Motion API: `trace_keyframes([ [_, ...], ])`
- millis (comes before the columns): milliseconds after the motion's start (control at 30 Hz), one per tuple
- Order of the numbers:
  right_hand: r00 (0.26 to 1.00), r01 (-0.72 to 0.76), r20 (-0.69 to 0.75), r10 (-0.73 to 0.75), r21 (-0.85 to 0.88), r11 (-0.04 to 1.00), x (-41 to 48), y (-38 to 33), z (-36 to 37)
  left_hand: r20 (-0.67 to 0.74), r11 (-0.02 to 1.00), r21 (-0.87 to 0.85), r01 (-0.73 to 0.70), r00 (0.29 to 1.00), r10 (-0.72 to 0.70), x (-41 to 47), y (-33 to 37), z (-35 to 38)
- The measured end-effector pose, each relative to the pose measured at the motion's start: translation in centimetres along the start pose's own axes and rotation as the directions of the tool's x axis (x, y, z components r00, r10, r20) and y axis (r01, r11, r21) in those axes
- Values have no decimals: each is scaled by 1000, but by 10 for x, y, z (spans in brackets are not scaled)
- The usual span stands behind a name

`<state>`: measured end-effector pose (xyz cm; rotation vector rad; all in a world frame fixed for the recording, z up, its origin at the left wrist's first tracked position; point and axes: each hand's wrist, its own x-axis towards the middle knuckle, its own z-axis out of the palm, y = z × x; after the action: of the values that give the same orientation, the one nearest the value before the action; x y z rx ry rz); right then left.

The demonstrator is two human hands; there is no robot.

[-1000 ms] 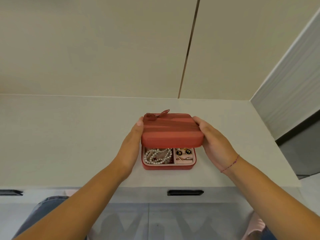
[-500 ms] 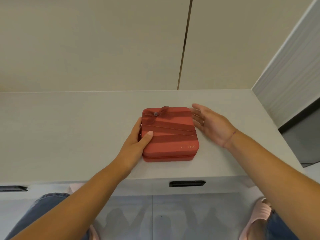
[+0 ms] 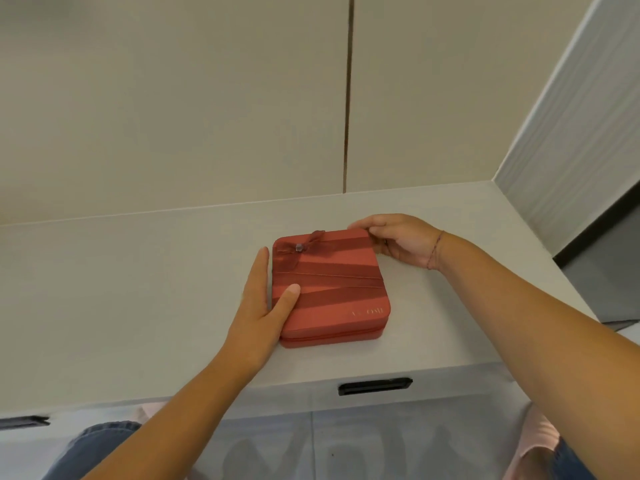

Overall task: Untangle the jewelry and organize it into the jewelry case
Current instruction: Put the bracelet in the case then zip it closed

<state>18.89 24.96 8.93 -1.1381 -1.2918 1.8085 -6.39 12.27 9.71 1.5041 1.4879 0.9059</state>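
Pale grey counter [image 3: 138, 289] fills the middle, with a plain cream wall [image 3: 173, 98] behind it. On the counter sits the red jewelry case [image 3: 332, 292], and its lid is shut (so nothing inside can be seen). A dark red bow [image 3: 304, 245] sits on the lid near the far left corner of the case. The left hand [image 3: 259, 306] lies flat against the left side of the case, fingers straight and close together, with the thumb [image 3: 289, 299] resting on top of the lid. The right hand [image 3: 401, 242] is at the far right corner of the case, with its fingers curled round that corner and holding it. A thin thread band [image 3: 434, 251] goes round the right wrist. Below the case, on the front of the counter, is a black drawer handle [image 3: 375, 386]
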Motion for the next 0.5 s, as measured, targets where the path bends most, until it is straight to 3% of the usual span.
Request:
trace_keyframes([
  [33,1000,6,3,-6,-20,1000,-1,1,-3,-28,972,205,-111,993,119,1,3,-1],
  [100,1000,23,12,-22,-69,997,-1,4,-6,52,799,507,-325,936,348,2,10,4],
  [200,996,55,-63,-64,-140,989,1,5,-2,237,568,697,-438,888,394,1,18,24],
  [300,982,55,-165,-87,-191,980,2,7,2,299,424,792,-439,885,357,3,15,32],
  [500,955,66,-263,-134,-253,965,-5,11,5,402,360,782,-509,853,333,11,7,16],
])
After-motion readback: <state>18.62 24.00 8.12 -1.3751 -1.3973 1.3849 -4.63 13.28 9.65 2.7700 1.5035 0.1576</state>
